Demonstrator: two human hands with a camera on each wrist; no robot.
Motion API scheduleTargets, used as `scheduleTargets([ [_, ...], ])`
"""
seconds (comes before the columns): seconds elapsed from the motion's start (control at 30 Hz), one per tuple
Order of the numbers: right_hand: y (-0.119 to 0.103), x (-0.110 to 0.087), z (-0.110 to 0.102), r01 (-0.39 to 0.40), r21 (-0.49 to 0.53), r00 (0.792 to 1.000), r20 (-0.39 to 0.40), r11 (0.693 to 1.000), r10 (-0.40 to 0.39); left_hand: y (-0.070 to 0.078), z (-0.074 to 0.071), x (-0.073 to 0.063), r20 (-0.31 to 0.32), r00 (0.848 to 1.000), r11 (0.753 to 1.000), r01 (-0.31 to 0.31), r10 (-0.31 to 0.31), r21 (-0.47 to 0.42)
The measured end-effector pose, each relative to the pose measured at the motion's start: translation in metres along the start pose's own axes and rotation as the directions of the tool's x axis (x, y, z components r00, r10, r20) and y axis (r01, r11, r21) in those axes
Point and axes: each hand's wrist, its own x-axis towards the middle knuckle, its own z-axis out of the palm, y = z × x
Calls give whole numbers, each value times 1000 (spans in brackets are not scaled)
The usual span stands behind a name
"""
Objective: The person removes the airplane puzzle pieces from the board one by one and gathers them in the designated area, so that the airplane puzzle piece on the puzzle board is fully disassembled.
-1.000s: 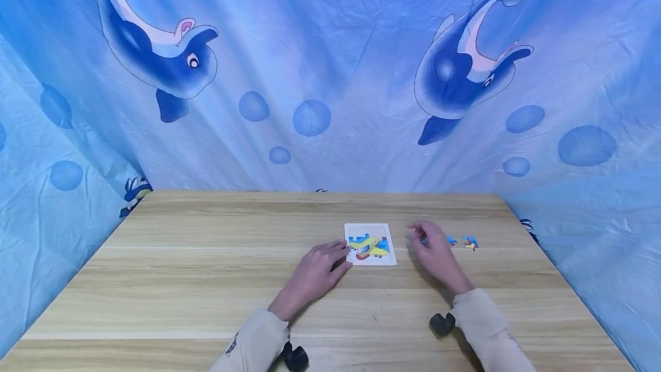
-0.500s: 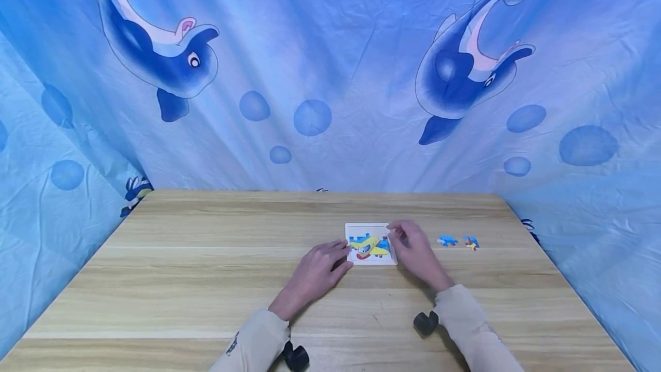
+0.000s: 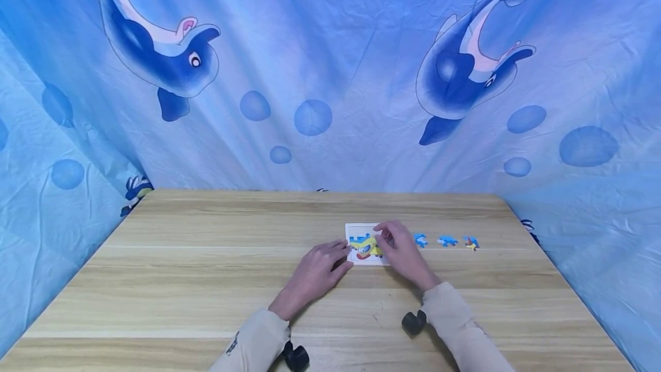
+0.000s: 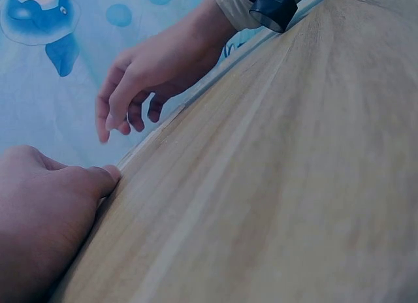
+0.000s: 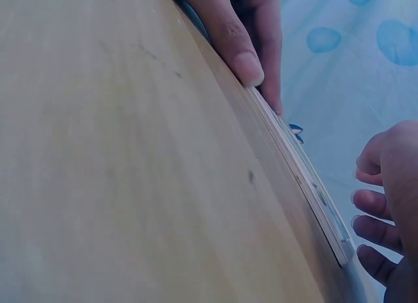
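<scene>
A small white-framed jigsaw puzzle board (image 3: 349,228) with a yellow cartoon airplane lies on the table. My left hand (image 3: 320,268) holds it at the near left corner, thumb and fingers on its edges. In the right wrist view, the left hand (image 5: 228,35) shows its thumb at the board's edge (image 5: 300,169). My right hand (image 3: 405,251) hovers over the board's right part, covering some of the picture. Loosely bent fingers of the right hand (image 4: 160,68) show in the left wrist view, with no piece visible between them.
Right of the board lie three loose puzzle pieces: a blue one (image 3: 420,240), another blue one (image 3: 447,240) and a blue, red and yellow one (image 3: 471,243). The wooden table (image 3: 206,280) ends at a blue dolphin-print curtain (image 3: 361,73) behind.
My right hand has moved left from beside the loose pieces to above the board, uncovering the nearest blue piece. My left hand stays in place.
</scene>
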Motion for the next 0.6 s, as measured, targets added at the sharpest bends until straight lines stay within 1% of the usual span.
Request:
scheduleTargets([
  [0.13, -2, 1, 5, -1, -16, 1000, 5, 1000, 2, 0, 0, 0, 0, 1000, 1000, -2, 2, -2],
  [0.37, -5, 3, 13, 52, -34, 998, 31, 998, -51, 0, 0, 1, -11, 1000, 1000, -16, 16, 0],
  [0.6, -9, 5, 20, 69, -61, 996, 57, 996, -65, -1, 0, 1, -18, 999, 1000, -29, 29, 8],
])
